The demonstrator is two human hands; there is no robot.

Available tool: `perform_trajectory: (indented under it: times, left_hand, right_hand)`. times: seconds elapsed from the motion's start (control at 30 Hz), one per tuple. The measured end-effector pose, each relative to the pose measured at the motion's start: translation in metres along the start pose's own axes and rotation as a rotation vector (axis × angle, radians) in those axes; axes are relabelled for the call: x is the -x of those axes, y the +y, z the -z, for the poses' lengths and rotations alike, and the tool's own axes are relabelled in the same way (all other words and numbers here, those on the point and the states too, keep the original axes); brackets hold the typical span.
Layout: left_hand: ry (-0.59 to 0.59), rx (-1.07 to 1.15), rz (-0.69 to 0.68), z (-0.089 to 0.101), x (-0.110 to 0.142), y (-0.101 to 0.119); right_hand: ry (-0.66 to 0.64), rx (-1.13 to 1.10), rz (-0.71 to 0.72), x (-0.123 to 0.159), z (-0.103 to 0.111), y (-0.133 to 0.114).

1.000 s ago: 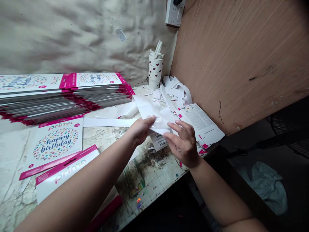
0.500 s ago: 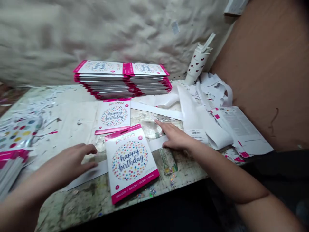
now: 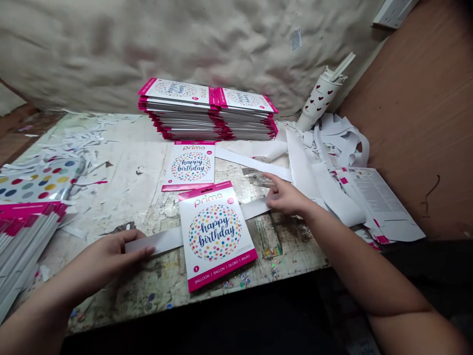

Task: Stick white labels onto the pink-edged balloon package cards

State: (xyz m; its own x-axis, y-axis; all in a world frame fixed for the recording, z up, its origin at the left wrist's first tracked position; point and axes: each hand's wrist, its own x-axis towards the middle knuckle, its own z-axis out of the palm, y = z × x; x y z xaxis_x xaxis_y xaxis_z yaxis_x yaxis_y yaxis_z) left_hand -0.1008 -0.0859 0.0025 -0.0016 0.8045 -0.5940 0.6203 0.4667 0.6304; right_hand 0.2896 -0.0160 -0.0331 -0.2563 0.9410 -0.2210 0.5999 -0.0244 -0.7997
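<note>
A white paper strip point(image 3: 162, 241) runs beneath a balloon packet point(image 3: 217, 231) printed "happy birthday", which lies face up near the table's front edge. My left hand point(image 3: 121, 249) pinches the strip's left end, thumb on top. On the other side, my right hand point(image 3: 286, 195) has its thumb and curled fingers closed at the strip's right end, with the index finger stretched out. That fingertip is close to a small greyish piece point(image 3: 253, 171); whether it touches is unclear. Just behind lies a second balloon packet point(image 3: 190, 167).
A tall stack of packets point(image 3: 207, 116) stands at the back. More packets point(image 3: 29, 246) and a polka-dot sheet point(image 3: 44, 180) lie left among paper scraps. On the right are a heart-patterned tumbler point(image 3: 318, 101), loose white strips point(image 3: 340, 197) and a flattened printed card point(image 3: 380, 202).
My left hand has closed on the strip's left end, which lay in front of its parted fingers. My right hand's fingers have curled in at the other end. The camera view has shifted.
</note>
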Motion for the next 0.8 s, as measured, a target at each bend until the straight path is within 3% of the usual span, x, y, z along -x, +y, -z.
perform_trajectory:
  times: [0.07,0.17,0.3,0.4,0.47,0.67,0.8]
  left_hand:
    - [-0.095,0.122,0.038,-0.001,0.003,-0.002]
    - [-0.073,0.278,0.074,-0.006,0.003,0.004]
    - [-0.118,0.380,-0.019,-0.026,-0.007,0.028]
    - [-0.185,0.412,-0.062,-0.046,-0.015,0.044]
    - [-0.202,0.422,-0.066,-0.055,-0.018,0.048]
    - [-0.182,0.500,-0.074,-0.065,-0.023,0.043]
    - [-0.129,0.411,-0.089,-0.073,-0.028,0.046]
  right_hand:
    - [0.063,0.028,0.008,0.010,0.002,-0.010]
    - [0.208,0.135,0.113,0.028,-0.014,-0.042]
    - [0.208,0.342,0.377,0.033,-0.074,-0.082]
    - [0.147,0.538,0.513,0.026,-0.117,-0.088]
    - [0.104,0.566,0.542,0.025,-0.131,-0.082]
    - [-0.034,0.434,0.650,0.036,-0.131,-0.068]
    - [-0.135,0.431,0.608,0.035,-0.124,-0.070]
